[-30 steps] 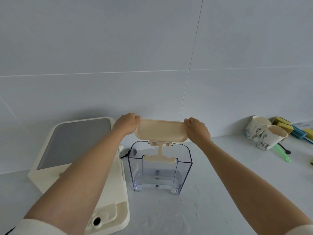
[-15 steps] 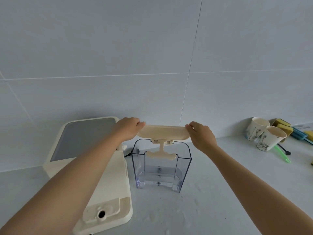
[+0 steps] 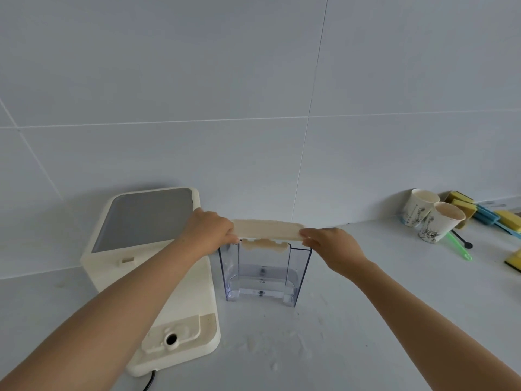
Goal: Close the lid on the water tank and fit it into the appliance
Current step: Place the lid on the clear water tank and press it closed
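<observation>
A clear plastic water tank [image 3: 265,273] stands upright on the white counter, just right of the cream appliance [image 3: 158,266]. A cream lid [image 3: 267,229] lies nearly flat across the tank's top, its front tab hanging just inside the rim. My left hand [image 3: 210,234] grips the lid's left end and my right hand [image 3: 331,245] grips its right end. The appliance has a grey top panel and a low base with a round port [image 3: 171,339] near the front.
Two paper cups [image 3: 431,218] stand at the back right by yellow and blue sponges [image 3: 476,211], a green utensil [image 3: 458,249] and a black spoon [image 3: 463,241]. A tiled wall rises behind. A black cord [image 3: 148,385] leaves the appliance's front.
The lid has tilted down from upright to nearly flat on the tank's rim, both hands lowering with it. The camera view has shifted slightly.
</observation>
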Action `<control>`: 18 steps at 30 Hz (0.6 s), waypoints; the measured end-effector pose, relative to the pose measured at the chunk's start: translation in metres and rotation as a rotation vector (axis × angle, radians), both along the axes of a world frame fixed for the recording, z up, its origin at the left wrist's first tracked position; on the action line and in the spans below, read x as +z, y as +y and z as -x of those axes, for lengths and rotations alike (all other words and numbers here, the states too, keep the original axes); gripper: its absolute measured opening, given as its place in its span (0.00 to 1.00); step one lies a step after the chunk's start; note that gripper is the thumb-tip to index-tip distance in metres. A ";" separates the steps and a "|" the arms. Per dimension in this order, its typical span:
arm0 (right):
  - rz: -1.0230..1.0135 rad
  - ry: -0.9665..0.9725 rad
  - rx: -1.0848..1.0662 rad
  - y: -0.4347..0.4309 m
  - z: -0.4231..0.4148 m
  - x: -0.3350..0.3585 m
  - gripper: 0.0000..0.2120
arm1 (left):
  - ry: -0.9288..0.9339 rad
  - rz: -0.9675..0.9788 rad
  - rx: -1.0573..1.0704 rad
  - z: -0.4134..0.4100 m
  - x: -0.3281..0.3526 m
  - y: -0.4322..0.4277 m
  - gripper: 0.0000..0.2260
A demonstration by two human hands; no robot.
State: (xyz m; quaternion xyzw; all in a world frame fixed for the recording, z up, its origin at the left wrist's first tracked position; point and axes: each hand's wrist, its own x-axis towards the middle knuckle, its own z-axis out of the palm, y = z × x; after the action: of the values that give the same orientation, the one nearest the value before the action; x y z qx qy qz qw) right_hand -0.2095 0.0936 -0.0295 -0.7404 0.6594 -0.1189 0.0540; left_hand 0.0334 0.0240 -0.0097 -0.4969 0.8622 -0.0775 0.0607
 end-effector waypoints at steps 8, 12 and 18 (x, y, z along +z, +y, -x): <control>-0.023 0.241 0.024 0.006 -0.004 -0.012 0.12 | -0.140 0.036 0.044 0.006 -0.009 0.013 0.17; -0.041 0.245 0.027 0.008 -0.005 -0.015 0.11 | -0.115 0.044 0.062 0.007 -0.012 0.018 0.17; -0.049 -0.052 -0.078 0.004 -0.007 -0.007 0.20 | 0.109 0.005 0.167 0.017 -0.012 0.031 0.21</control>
State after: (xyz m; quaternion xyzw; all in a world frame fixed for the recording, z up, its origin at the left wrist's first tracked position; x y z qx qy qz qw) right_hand -0.2027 0.0979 -0.0368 -0.7092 0.6888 -0.1240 0.0848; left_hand 0.0163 0.0554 -0.0218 -0.5706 0.8197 -0.0475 0.0187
